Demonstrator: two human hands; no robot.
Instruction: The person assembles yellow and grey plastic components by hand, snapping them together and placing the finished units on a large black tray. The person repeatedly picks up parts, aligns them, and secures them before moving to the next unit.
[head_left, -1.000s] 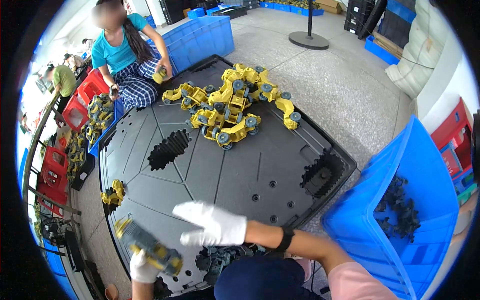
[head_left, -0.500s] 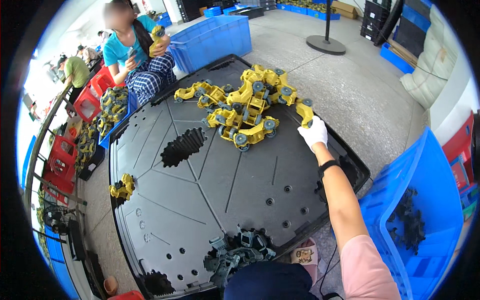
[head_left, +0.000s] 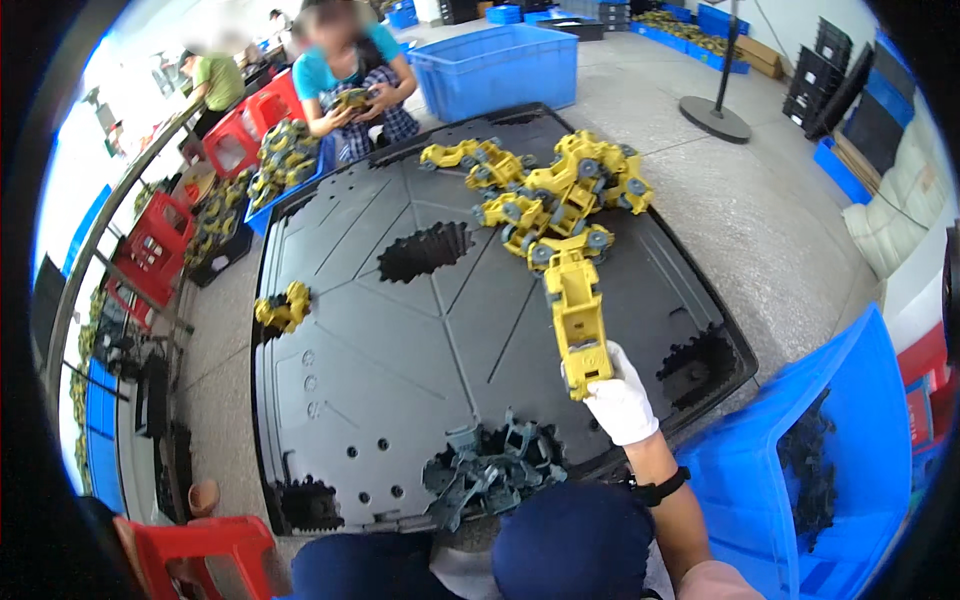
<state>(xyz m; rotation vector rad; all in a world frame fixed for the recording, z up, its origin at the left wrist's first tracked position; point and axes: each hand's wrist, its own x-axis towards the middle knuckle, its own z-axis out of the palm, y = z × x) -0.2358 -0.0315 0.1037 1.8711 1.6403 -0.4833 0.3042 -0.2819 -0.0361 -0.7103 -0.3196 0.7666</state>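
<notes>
My right hand (head_left: 622,400), in a white glove, is closed on the near end of a yellow toy truck body (head_left: 580,318). The truck body points away from me over the black table (head_left: 400,370), its open hollow side showing. Just past its far end lies a heap of yellow toy trucks (head_left: 560,195) with grey wheels. Close to my knees sits a pile of dark grey-green plastic parts (head_left: 490,470). One more yellow toy truck (head_left: 285,308) rests by the table's left edge. My left hand is out of sight.
To my right stands a blue bin (head_left: 850,400) with dark parts inside. Another blue bin (head_left: 490,75) is beyond the far edge. Across the table a person (head_left: 355,75) handles a yellow toy. Red stools (head_left: 200,545) stand at the left. The tabletop has jagged-edged dark openings (head_left: 425,250).
My right hand has come back from the heap's right side toward me, bringing the yellow toy truck body. My view has shifted left. The person opposite now has both hands together on a toy.
</notes>
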